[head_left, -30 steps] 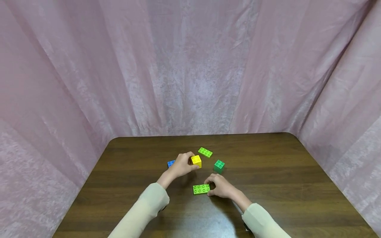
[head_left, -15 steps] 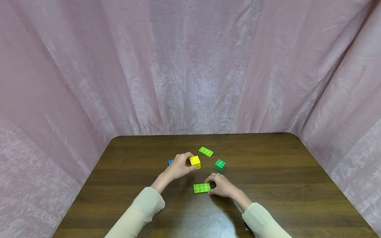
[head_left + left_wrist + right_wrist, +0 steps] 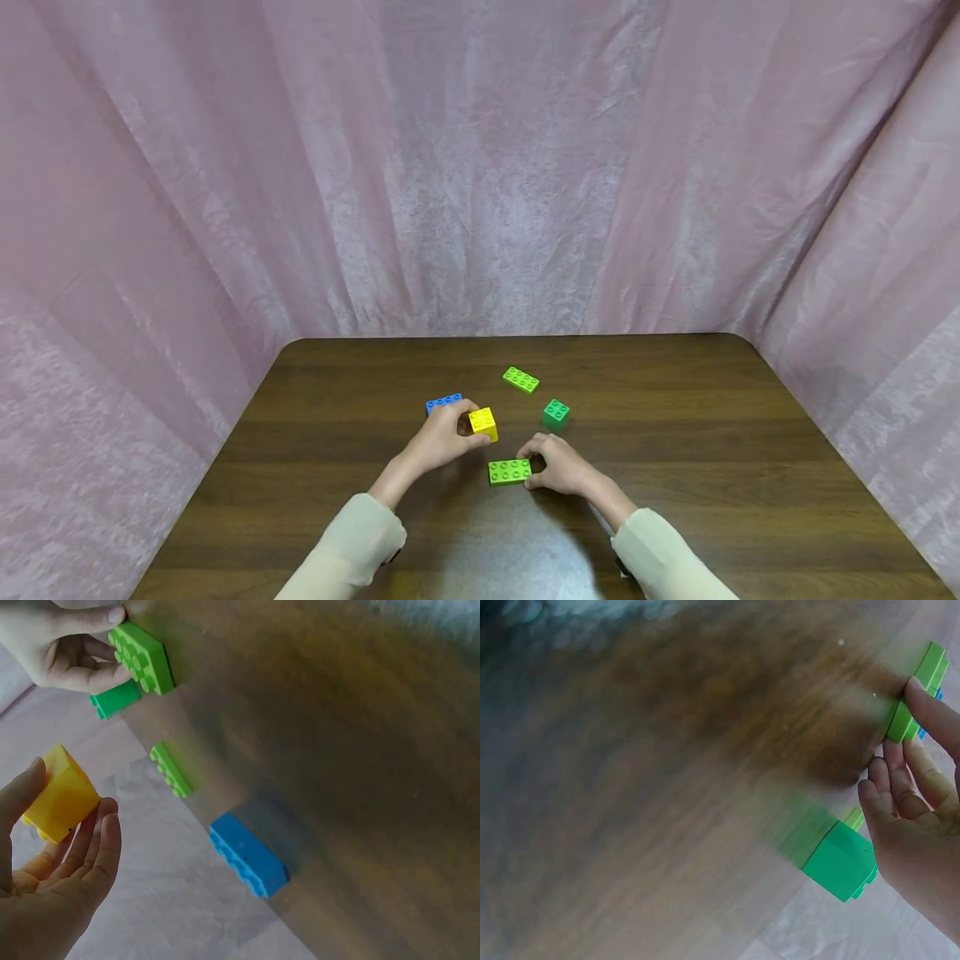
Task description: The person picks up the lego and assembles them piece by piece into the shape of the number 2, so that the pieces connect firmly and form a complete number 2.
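Between thumb and fingers, my left hand [image 3: 438, 439] pinches a yellow building brick [image 3: 483, 423], raised above the table as the left wrist view shows. My right hand [image 3: 558, 467] grips the right end of a light green brick [image 3: 509, 472] with two rows of studs, which lies on the table just nearer than the yellow one. Behind the left hand is a blue brick [image 3: 444, 402], partly covered by that hand in the head view. A small dark green brick [image 3: 556, 414] stands just beyond the right hand, touched by neither.
A flat lime green brick [image 3: 521, 380] lies farther back on the brown wooden table [image 3: 675, 400]. Pink curtains [image 3: 480, 167] hang behind the table and along its sides.
My left hand has drawn back toward me and slightly left with the yellow brick, so more of the blue brick shows. The right hand stays on the light green brick.
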A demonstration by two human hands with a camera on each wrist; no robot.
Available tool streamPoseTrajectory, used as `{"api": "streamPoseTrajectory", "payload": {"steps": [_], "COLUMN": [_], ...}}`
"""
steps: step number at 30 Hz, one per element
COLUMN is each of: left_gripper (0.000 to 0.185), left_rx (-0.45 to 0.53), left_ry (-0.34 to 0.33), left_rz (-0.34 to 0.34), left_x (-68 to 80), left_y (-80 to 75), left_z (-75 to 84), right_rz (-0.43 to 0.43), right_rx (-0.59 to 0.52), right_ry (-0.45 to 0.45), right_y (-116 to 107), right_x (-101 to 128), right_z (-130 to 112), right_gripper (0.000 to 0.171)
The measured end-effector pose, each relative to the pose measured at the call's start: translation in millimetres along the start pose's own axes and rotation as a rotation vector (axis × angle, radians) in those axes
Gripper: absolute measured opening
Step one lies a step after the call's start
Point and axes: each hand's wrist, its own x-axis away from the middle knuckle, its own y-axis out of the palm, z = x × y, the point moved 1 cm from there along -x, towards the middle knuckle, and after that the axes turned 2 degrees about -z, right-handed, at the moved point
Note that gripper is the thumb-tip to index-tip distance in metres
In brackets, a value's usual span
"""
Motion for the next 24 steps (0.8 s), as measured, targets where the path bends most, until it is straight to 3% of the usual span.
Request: {"api": "streamPoseTrajectory", "payload": {"steps": [24], "left_gripper": [0.034], "left_rx": [0.063], "left_ry": [-0.067], "left_rz": [-0.001], "left_x": [15.4], "left_y": [21.4], "left_z": [-21.0], "right_rz": [0.016], "right_rx": [0.019], "right_ry": [-0.033], "right_y": [0.3], "right_x": [0.5], "right_z": [2.1], "right_gripper": [0.034]}}
